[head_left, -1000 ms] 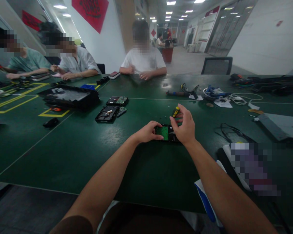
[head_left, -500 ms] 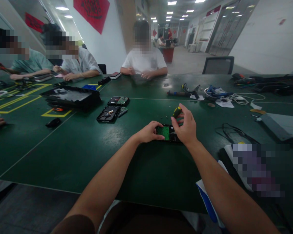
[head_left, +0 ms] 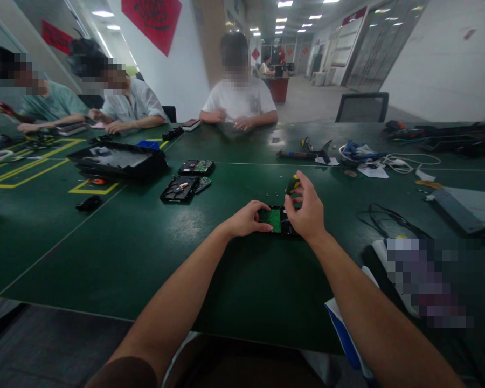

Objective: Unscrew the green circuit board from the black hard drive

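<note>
A hard drive with a green circuit board lies on the green table in front of me. My left hand grips its left end, thumb on the near edge and fingers on the far edge. In my right hand is a screwdriver with a black and yellow handle, held fairly upright over the drive's right part. The tip of the screwdriver is hidden behind my fingers. Several tiny screws lie on the table just beyond the drive.
Left of my hands lie an opened drive and another drive. A black tray stands farther left. Cables and a grey metal case lie to the right. Across the table sits a person; two more sit at the left.
The screwdriver handle has tilted and turned slightly in my right hand, which has shifted a little. My left hand keeps its hold. At the far left, another person's hand has drawn back.
</note>
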A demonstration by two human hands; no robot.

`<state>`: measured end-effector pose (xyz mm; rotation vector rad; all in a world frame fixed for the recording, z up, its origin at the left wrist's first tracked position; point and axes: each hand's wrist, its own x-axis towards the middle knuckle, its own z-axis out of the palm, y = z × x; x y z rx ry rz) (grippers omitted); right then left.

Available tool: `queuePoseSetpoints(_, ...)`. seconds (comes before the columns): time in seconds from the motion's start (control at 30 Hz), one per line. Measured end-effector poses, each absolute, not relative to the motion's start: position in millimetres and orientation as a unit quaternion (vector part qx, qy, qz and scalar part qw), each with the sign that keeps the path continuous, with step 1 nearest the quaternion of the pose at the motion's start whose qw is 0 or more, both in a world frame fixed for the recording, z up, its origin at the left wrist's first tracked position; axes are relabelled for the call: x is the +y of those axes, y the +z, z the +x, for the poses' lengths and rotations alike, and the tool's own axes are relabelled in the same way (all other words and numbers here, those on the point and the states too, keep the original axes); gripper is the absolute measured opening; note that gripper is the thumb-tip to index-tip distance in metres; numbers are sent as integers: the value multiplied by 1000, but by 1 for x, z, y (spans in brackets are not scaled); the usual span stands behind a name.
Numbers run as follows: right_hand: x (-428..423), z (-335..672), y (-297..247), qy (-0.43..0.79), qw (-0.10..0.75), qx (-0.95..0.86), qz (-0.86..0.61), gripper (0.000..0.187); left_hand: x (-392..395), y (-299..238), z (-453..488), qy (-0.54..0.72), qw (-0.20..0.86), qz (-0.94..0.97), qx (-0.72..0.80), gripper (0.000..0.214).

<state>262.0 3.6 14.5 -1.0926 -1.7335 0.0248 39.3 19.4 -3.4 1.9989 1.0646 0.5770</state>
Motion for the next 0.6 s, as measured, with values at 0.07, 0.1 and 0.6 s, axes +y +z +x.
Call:
queuePoseSetpoints(0.07,4,262,14,13,523,-719,-457,72,20,-4,39,222,393,788,419,71)
queuePoseSetpoints(0.1,4,262,14,12,527,-716,-457,71,20,-4,39,221,394,788,419,71)
queuePoseSetpoints(0.6,2,263,17,4,535,-717,-446,62,21,-7,39,239,393,791,404,69)
